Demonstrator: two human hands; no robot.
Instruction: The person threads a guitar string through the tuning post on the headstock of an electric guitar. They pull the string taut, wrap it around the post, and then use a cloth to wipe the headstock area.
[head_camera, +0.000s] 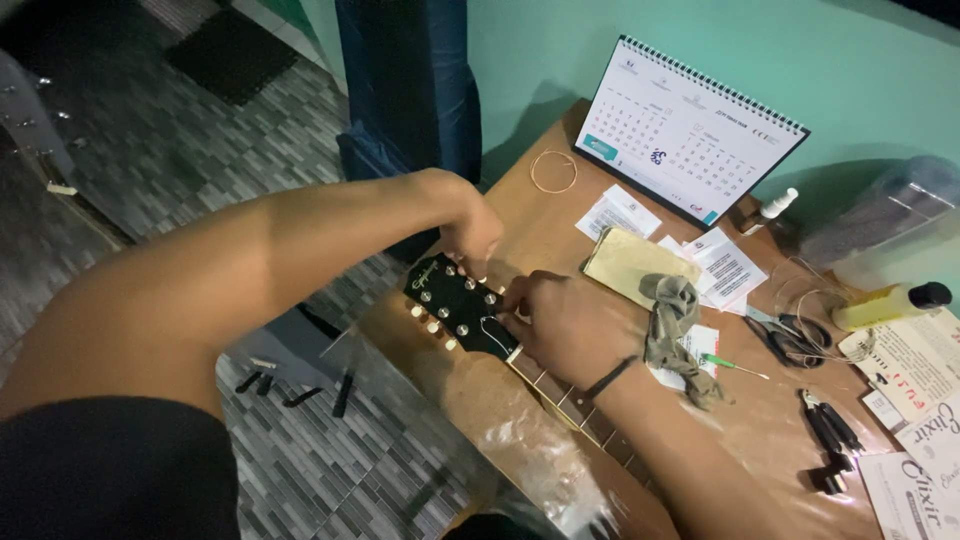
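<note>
A black guitar headstock (455, 303) with silver tuning posts and pale tuner knobs lies on the brown table (540, 215), its neck (580, 405) running down to the right. My left hand (468, 228) reaches over the far side of the headstock, its fingers closed at the tuners there. My right hand (560, 320) rests on the neck end of the headstock, fingers pinched around a thin string by the posts. A black band circles my right wrist.
A desk calendar (690, 130) stands at the back. A coiled string (553, 171), paper sheets (620, 212), grey rag (672, 320), black scissors (790, 338), pliers (830, 425), yellow bottle (890, 303) and green-handled tool (728, 364) lie around. Tiled floor lies to the left.
</note>
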